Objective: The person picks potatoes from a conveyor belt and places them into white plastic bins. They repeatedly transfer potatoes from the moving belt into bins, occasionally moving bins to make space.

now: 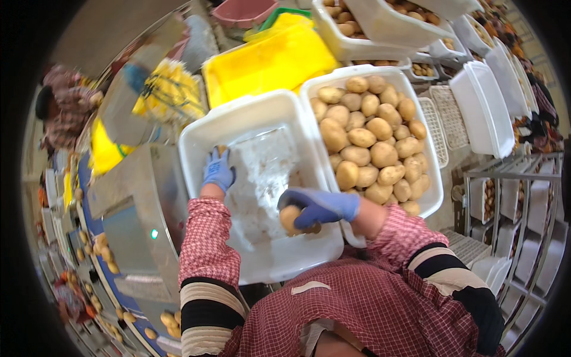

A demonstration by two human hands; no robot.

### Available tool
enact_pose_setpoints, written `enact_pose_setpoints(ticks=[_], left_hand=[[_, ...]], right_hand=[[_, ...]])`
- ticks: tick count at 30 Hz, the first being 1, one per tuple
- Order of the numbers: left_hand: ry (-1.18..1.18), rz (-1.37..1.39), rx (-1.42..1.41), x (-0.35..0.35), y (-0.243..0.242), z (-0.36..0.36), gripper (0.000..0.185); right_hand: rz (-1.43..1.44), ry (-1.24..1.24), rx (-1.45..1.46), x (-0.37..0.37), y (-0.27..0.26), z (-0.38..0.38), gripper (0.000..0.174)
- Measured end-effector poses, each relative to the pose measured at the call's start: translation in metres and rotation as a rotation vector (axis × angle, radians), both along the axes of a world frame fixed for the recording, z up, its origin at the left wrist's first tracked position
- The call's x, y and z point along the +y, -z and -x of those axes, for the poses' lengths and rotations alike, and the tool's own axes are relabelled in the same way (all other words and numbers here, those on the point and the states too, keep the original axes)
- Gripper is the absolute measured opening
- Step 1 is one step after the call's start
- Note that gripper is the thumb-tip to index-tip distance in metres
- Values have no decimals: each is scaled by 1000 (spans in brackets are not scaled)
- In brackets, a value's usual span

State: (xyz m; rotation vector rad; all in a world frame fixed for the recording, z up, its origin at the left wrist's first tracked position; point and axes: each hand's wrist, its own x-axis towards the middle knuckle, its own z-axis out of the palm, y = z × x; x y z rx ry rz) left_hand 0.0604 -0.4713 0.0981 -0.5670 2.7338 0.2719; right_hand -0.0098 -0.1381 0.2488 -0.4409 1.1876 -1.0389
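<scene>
My left hand (218, 172), in a blue work glove, reaches into a white plastic tub (285, 265) along its left wall. A small part of a potato (221, 149) shows at its fingertips; the rest is hidden, so whether it is gripped is unclear. Over the near right part of this tub, my right hand (323, 207), also gloved and slightly blurred, grips a potato (290, 218). Below those fingers another brownish shape, perhaps a second potato, is partly covered. The tub's wet-looking bottom has dark specks. Touching its right side is a second white tub (439, 189), heaped with potatoes (383, 154).
A metal machine housing (165, 187) with a green light stands close on the left, beside a blue conveyor (134, 308) carrying potatoes. Yellow sheeting (272, 58) covers a container ahead. Stacked tubs (484, 109) and a metal rack (513, 176) are at right. A person (69, 111) is at far left.
</scene>
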Motion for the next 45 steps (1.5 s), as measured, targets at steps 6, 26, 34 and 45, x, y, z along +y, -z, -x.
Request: enact_pose_setpoints(ticks=[6, 26, 34, 45], left_hand=[[-147, 91, -257, 4, 31, 26, 85], [18, -421, 801, 154, -78, 69, 30], [509, -255, 534, 230, -99, 112, 66], [-159, -671, 384, 133, -122, 59, 57]], right_hand=[[135, 710, 204, 123, -34, 101, 30], [-827, -7, 1425, 85, 10, 121, 67], [-739, -195, 1399, 95, 9, 150, 63], [-708, -267, 1474, 98, 23, 156, 64]])
